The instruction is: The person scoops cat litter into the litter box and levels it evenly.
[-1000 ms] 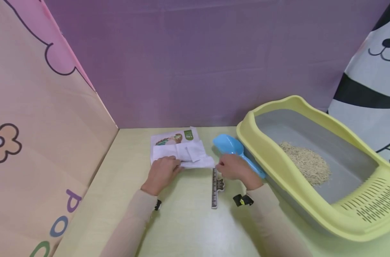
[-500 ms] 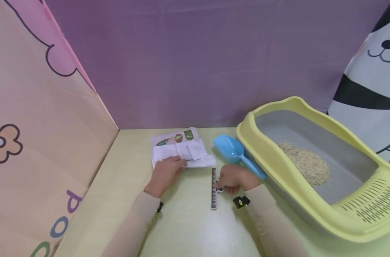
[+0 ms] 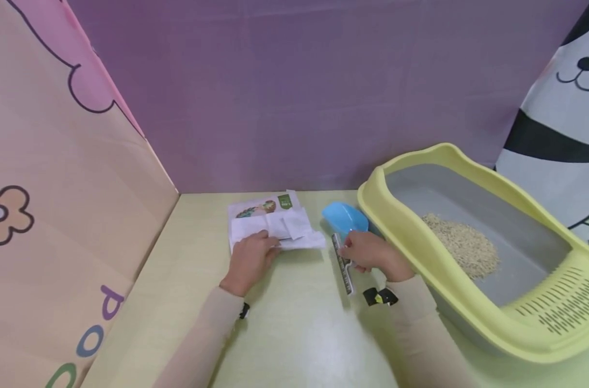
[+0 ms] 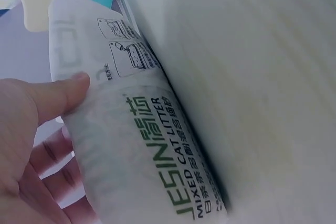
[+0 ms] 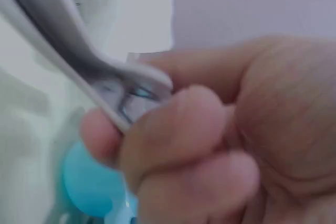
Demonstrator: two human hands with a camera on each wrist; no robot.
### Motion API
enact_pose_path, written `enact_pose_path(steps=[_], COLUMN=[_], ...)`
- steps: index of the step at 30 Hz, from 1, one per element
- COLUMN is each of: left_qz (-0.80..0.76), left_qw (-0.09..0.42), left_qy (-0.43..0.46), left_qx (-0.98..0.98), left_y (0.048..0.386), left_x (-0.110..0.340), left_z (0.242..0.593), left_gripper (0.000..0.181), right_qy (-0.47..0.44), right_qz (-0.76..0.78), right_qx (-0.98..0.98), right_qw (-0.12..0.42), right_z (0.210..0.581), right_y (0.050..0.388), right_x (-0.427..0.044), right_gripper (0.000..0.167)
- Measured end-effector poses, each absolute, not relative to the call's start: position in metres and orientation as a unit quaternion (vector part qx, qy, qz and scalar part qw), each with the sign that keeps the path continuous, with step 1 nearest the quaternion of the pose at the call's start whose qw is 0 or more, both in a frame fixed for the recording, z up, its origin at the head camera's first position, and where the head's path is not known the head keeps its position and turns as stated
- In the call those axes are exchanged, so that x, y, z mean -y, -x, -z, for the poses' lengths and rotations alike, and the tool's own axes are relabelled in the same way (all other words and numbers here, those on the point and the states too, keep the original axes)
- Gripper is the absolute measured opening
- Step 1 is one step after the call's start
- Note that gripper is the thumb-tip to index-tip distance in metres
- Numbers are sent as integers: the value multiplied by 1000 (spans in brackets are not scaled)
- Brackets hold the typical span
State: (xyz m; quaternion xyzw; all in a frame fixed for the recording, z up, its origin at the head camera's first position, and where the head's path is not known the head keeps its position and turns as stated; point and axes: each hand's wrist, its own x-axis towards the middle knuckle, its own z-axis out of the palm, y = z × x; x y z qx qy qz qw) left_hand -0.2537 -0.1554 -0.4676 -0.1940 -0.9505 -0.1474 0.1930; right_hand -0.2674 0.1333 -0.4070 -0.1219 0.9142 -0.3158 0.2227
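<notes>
A white cat litter bag (image 3: 299, 222) lies on the table, its end folded over. My left hand (image 3: 250, 262) grips that folded end; in the left wrist view the thumb lies on the printed face of the bag (image 4: 131, 124) and the other fingers are behind it. My right hand (image 3: 373, 254) pinches a long, narrow, dark-patterned bag clip (image 3: 343, 267) by its side tab, just right of the bag. In the right wrist view, two long arms of the clip (image 5: 63, 35) run out from between thumb and fingers. The fingers cover part of the tab.
Behind my right hand lies a blue scoop (image 3: 345, 216), its handle mostly hidden. A yellow-rimmed grey litter box (image 3: 410, 237) stands at the right, with a heap of pale litter (image 3: 464, 248) inside. A purple wall (image 3: 294, 108) closes off the back.
My right hand has left the bag's corner, taken the clip from the table and moved it right, tilting it. My left hand stays on the folded bag.
</notes>
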Motion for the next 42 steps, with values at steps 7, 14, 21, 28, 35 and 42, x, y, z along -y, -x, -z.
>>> enact_pose_path(steps=[7, 14, 21, 28, 35, 42], left_qz=[153, 147, 170, 178, 171, 175], left_qw=[182, 188, 187, 181, 188, 195], left_qy=[172, 165, 172, 174, 172, 181], left_qx=[956, 957, 952, 951, 952, 948], left_y=[253, 255, 263, 267, 267, 267], left_x=[150, 146, 137, 136, 137, 134], left_z=[465, 464, 461, 459, 462, 462], left_gripper=[13, 13, 13, 13, 13, 13], right_qy=[125, 104, 91, 85, 93, 89], right_qz=[489, 548, 600, 622, 650, 668], right_qx=[-839, -796, -751, -723, -677, -651], right_qw=[202, 234, 260, 287, 333, 351], right_z=[412, 425, 431, 437, 439, 443], right_y=[275, 271, 266, 264, 257, 254], right_x=[-132, -107, -89, -91, -89, -86], right_gripper=[26, 24, 23, 20, 18, 17])
